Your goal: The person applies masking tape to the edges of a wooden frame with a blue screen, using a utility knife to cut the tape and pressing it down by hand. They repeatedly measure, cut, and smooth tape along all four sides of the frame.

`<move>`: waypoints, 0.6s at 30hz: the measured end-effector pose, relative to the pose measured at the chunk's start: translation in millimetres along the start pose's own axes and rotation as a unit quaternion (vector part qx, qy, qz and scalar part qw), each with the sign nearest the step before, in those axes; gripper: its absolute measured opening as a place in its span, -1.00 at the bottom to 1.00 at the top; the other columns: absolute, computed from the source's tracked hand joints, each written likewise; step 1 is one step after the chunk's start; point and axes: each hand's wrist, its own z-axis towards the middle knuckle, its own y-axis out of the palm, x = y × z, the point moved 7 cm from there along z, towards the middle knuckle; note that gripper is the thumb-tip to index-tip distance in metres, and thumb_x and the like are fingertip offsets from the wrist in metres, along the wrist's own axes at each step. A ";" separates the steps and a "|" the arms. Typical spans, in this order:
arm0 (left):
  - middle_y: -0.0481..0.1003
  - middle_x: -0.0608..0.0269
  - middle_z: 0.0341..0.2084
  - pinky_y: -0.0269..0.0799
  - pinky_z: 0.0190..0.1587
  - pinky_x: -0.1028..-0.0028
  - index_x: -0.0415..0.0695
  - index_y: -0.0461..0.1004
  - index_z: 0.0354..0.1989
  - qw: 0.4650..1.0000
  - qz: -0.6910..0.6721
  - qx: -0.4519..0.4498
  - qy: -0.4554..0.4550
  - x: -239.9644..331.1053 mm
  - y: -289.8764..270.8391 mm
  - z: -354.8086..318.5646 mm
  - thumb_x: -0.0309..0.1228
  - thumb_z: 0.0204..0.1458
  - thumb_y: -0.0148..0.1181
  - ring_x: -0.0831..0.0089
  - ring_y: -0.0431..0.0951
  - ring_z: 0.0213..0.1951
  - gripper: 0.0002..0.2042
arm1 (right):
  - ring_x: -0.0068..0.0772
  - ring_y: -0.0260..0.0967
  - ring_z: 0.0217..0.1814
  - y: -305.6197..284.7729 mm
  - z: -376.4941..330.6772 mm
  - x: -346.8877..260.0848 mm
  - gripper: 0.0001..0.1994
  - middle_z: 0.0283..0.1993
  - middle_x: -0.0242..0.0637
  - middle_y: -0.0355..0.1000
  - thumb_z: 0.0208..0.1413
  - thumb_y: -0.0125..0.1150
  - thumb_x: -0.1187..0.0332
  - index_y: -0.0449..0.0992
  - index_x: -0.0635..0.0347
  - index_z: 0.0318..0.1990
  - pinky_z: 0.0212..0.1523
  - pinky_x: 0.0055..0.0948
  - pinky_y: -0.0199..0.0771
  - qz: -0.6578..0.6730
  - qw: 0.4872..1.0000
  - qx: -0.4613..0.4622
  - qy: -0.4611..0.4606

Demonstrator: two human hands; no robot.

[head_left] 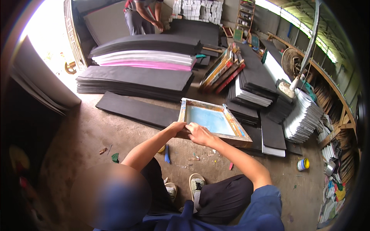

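Observation:
A wooden-framed printing screen (pixel 208 118) with pale blue mesh is in front of me, its rim spattered with orange and blue paint. My left hand (pixel 177 127) is closed around its near left corner. Close beside it, my right hand (pixel 199 134) grips the near edge, with the fingers curled over the wood. The screen overlaps the right end of a long dark foam sheet (pixel 133 107); whether they touch I cannot tell.
Beyond lie stacks of black sheets (pixel 131 80), with white and pink sheets (pixel 146 61) behind. Several used frames (pixel 223 69) lean together. To the right stand a fan (pixel 291 61) and a yellow-blue can (pixel 303 164). Another person (pixel 144 15) works at the back.

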 end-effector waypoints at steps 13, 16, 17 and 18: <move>0.40 0.24 -0.45 0.44 -0.52 0.58 -0.20 0.34 -0.25 0.921 -0.334 -0.195 0.050 21.4 85.7 -95.0 -0.41 0.10 -0.16 0.52 0.48 -0.46 -0.83 | -0.41 0.32 -0.27 -74.3 -67.4 -49.6 -0.77 -0.46 -0.35 0.35 -0.03 0.06 0.18 0.41 0.17 -0.39 -0.19 -0.35 0.30 -0.325 0.899 0.168 -0.238; 0.38 0.20 -0.47 0.37 -0.50 0.52 -0.26 0.35 -0.26 0.925 -0.368 -0.042 0.080 16.9 78.9 -58.7 -0.27 0.04 -0.04 0.49 0.44 -0.47 -0.73 | -0.36 0.27 -0.13 -92.7 -67.0 -36.7 -0.71 -0.34 -0.28 0.33 0.00 0.01 0.13 0.41 0.18 -0.32 -0.02 -0.22 0.20 -0.322 0.909 0.209 -0.165; 0.39 0.20 -0.47 0.35 -0.47 0.50 -0.28 0.37 -0.27 0.951 -0.295 0.034 0.085 22.1 89.7 -63.1 -0.25 0.01 -0.02 0.48 0.43 -0.47 -0.70 | -0.32 0.25 -0.08 -94.0 -73.7 -17.5 -0.68 -0.27 -0.23 0.32 0.02 -0.01 0.11 0.41 0.19 -0.28 0.04 -0.18 0.16 -0.328 0.912 0.212 -0.124; 0.40 0.20 -0.48 0.33 -0.44 0.48 -0.29 0.40 -0.28 0.966 -0.218 0.109 0.090 28.5 98.5 -70.1 -0.22 -0.02 0.00 0.47 0.42 -0.46 -0.67 | -0.26 0.20 -0.01 -101.8 -83.6 0.0 -0.63 -0.18 -0.17 0.27 0.04 -0.03 0.09 0.37 0.22 -0.20 0.07 -0.16 0.12 -0.314 0.894 0.310 -0.071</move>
